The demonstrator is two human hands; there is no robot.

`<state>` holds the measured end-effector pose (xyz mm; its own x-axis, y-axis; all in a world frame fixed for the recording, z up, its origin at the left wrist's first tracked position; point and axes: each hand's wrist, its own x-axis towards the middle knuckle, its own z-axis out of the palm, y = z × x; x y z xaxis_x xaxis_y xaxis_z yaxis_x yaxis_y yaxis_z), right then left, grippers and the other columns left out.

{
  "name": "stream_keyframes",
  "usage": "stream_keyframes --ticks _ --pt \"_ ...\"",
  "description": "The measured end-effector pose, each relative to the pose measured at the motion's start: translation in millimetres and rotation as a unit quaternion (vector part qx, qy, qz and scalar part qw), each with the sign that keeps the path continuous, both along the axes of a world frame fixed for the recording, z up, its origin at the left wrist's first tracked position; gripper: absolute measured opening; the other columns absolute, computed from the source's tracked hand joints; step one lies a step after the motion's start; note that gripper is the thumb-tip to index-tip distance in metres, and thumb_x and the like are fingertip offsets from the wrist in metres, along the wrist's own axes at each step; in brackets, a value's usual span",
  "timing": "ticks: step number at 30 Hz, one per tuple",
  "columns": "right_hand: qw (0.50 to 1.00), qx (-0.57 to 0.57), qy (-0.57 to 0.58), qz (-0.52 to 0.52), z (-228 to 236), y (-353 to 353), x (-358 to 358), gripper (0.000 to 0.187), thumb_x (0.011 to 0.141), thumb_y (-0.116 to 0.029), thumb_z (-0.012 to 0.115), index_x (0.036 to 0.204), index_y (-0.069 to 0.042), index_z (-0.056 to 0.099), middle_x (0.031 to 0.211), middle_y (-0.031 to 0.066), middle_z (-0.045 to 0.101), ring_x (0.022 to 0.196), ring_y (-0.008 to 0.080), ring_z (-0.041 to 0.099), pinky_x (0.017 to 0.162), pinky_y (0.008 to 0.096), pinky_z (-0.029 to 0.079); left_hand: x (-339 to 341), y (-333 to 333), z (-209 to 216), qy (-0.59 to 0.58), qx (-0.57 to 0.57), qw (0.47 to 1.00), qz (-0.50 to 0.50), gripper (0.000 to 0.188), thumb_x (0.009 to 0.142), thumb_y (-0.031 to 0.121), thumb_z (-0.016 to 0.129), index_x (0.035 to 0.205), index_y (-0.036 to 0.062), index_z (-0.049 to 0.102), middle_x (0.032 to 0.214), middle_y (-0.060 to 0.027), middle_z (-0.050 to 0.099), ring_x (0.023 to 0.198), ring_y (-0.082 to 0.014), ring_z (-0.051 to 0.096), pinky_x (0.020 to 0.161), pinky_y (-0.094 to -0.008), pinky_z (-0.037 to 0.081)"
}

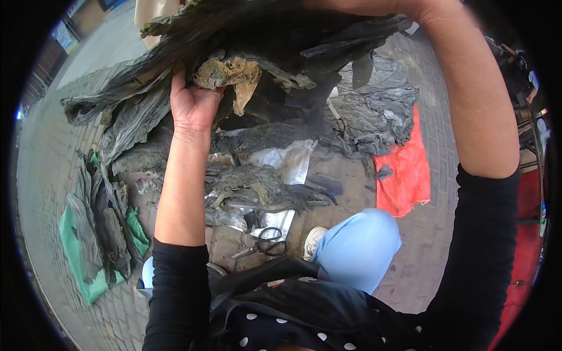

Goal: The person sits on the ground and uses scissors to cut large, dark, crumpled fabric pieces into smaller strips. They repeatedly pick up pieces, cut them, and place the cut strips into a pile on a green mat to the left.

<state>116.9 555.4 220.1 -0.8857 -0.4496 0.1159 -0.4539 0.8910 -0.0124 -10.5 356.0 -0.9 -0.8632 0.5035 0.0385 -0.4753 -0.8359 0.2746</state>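
A large bundle of dark grey-green, wrinkled dried kelp (252, 35) is lifted across the top of the view. My left hand (196, 105) grips its underside, palm up, with the thumb in front and most fingers hidden in the folds. A yellowish-brown crumpled piece (234, 76) hangs beside that hand. My right hand (380, 4) is at the upper edge of the bundle, blurred and cut off by the frame, so its fingers do not show. Below, more kelp (252, 187) lies on the ground, and black-handled scissors (263, 244) rest near my feet.
A kelp pile (374, 105) lies at right, partly over a red sack (404, 175). More strips lie on a green sack (76, 251) at left. Silvery sheets (287, 161) show under the middle kelp. My knee (360, 248) juts up from the paved ground (421, 257).
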Motion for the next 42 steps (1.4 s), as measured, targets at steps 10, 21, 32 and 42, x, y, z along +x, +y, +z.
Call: stream_keyframes --ticks 10,21,32,42 --pt "0.931 0.176 -0.309 -0.083 -288.3 23.3 27.8 0.086 0.071 -0.018 0.074 0.146 -0.019 0.031 0.156 0.0107 0.014 0.144 0.0248 0.013 0.113 0.0523 0.019 83.0 -36.0 -220.8 -0.317 -0.372 0.870 -0.061 0.052 0.099 0.028 0.043 0.144 0.0068 0.028 0.150 -0.0131 0.027 0.124 -0.0335 0.043 0.099 -0.0536 0.040" --pt "0.967 -0.140 0.091 -0.193 -324.7 62.3 -11.6 0.036 0.074 -0.007 0.067 0.110 -0.007 0.059 0.111 0.0088 0.056 0.111 0.0297 0.051 0.091 0.0405 0.045 71.8 -78.9 -247.0 -0.320 -0.361 0.875 0.038 0.064 0.094 0.029 0.055 0.145 0.0080 0.022 0.145 -0.0236 0.029 0.126 -0.0360 0.043 0.097 -0.0488 0.042" --pt "0.934 -0.012 -0.115 -0.337 -317.9 46.6 -47.8 0.084 0.073 -0.018 0.074 0.144 -0.013 0.029 0.155 0.0079 0.015 0.125 0.0351 0.042 0.102 0.0416 0.041 19.5 -47.6 -185.0 -0.195 -0.297 0.932 0.071 0.049 0.092 0.028 0.061 0.133 0.0132 0.037 0.136 -0.0115 0.043 0.121 -0.0315 0.045 0.097 -0.0483 0.040" --pt "0.957 -0.195 0.207 0.053 -284.6 -58.5 16.4 0.027 0.074 -0.001 0.062 0.100 -0.005 0.059 0.089 0.0104 0.059 0.083 0.0278 0.059 0.070 0.0362 0.052 -11.3 -86.9 -136.8 0.086 -0.506 0.857 -0.046 0.044 0.092 0.028 0.060 0.110 -0.0118 0.053 0.105 -0.0187 0.063 0.092 -0.0264 0.064 0.085 -0.0403 0.052"
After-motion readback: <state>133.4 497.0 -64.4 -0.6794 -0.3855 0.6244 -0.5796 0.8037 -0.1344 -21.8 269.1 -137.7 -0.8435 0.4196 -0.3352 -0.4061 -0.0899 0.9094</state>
